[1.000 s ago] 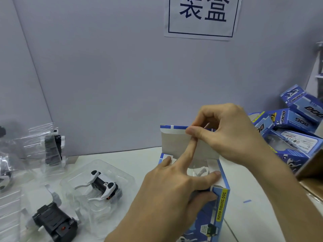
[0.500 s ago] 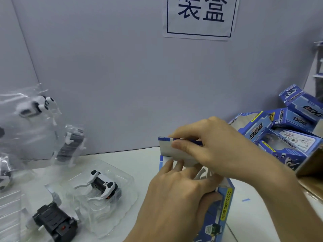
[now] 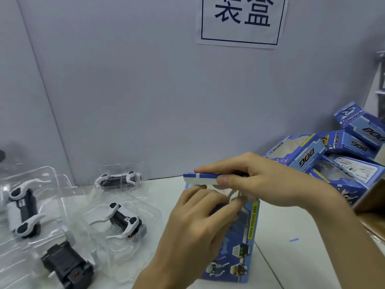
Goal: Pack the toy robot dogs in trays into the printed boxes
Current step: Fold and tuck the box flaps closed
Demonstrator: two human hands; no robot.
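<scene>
In the head view, a printed box (image 3: 239,247) is standing upright on the white table (image 3: 291,257) just in front of the person, its long axis vertical and its open end pointing up. The left hand (image 3: 193,232) is gripping the box near the top, fingers curled over the upper edge and thumb lying on the near face. The right hand (image 3: 268,180) is pinching the top flap (image 3: 200,178) between thumb and fingers, holding it roughly level over the opening.

To the left, toy robot dogs are lying in clear trays. The nearest dog (image 3: 123,222) is lying diagonally, and another (image 3: 117,179) is lying crosswise by the wall. A pile of boxes (image 3: 312,155) is sitting at the right.
</scene>
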